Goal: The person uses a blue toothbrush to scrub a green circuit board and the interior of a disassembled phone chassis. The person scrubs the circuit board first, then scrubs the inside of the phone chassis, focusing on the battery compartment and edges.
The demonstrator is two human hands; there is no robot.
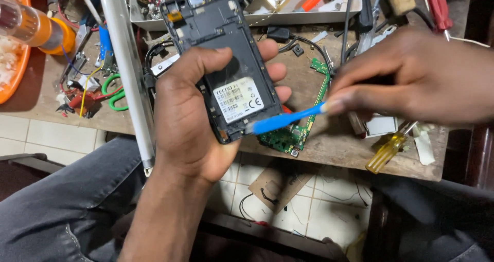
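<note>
Blue plastic makes up the thin pry tool (282,120) pinched in the right hand (411,77), whose grip is closed tight on the tool's far end between thumb and fingertips. The tool's free tip touches the lower right edge of an opened phone body (226,61). That phone body, dark grey with its back cover off and a white label (238,99) on it, sits in the left hand (190,118), held above the edge of the bench (334,149) and over the person's lap. The left grip wraps it firmly: thumb laid across the back, three fingertips curling round the right side.

Behind the tool, a green circuit board (303,123) lies on the wooden bench, partly covered by the phone body and fingers. A yellow-handled screwdriver (387,150) lies near the bench's front edge, its shaft hidden under the right hand. Green-handled scissors (114,91) lie to the left among tangled wires. A grey tray (288,16) of parts at the top is cut off by the frame, its contents hard to make out. The phone body's top end overlaps that tray.
</note>
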